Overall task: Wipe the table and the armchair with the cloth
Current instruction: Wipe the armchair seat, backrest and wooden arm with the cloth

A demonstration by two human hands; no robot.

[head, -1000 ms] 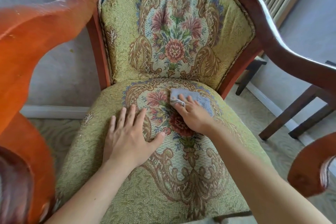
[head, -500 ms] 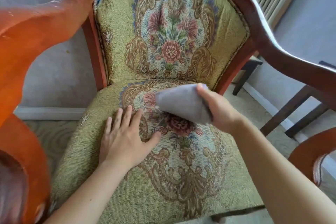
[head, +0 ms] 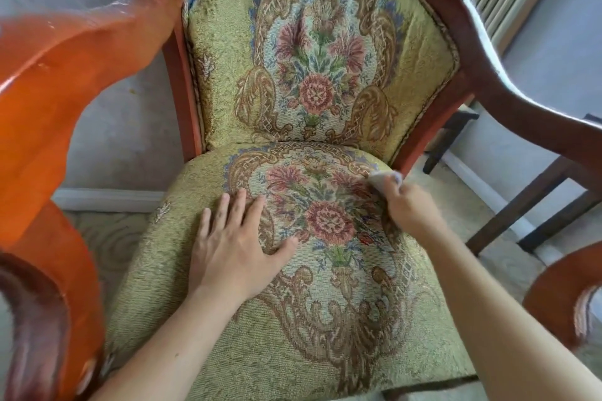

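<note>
Far left: glossy left armrest (head: 65, 81), no cloth near it. Our left hand (head: 234, 251) lies flat on the seat cushion (head: 325, 319), fingers spread, holding nothing, just bracing. Moving right: right hand (head: 407, 208) is closed around the bunched grey cloth (head: 386, 178), pressing it into the far-right corner of the seat, just beside the frame post. Right armrest (head: 521, 81) beyond that.

Progress, our read: we're mid-wipe on the seat. Backrest (head: 312, 52) and both armrests may still be pending; can't tell from fabric alone. The table isn't clearly in view, only dark wooden legs (head: 534, 205) at far right, so its status is unknown.

Count: one armchair, one cloth, two hands.
</note>
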